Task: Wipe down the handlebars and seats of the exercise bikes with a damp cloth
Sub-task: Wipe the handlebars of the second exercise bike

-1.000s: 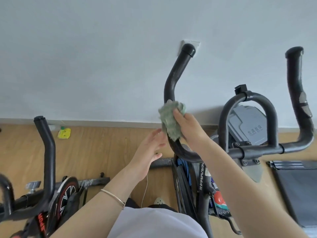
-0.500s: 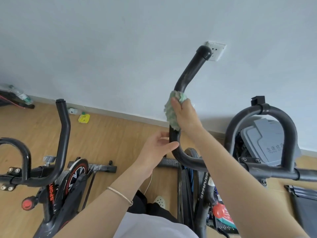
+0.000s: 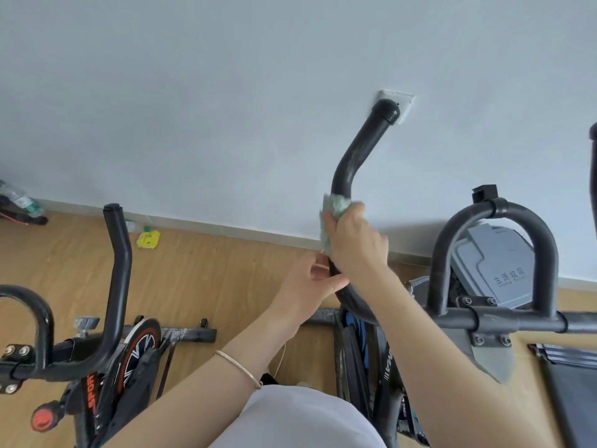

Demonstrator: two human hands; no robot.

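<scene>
Head view: two bikes; right hand (image 3: 357, 242) clutches one cloth (image 3: 334, 210), left hand (image 3: 311, 281) grips handlebar (image 3: 355, 156).

**Matt black bars, fuzzy cloth, wood-grain floor**

The handlebar (image 3: 355, 156) looks matt black, slightly scuffed. The cloth (image 3: 336, 205) is fuzzy, pale green fabric. The floor (image 3: 210, 270) shows smooth wood-grain boards. The wall (image 3: 226, 92) is flat, matt paint; the bin lid (image 3: 497, 263) smooth grey plastic.

cloth (image 3: 334, 211) on handlebar (image 3: 358, 150) | second bike (image 3: 106, 350) left | wall socket (image 3: 399, 101) behind
</scene>
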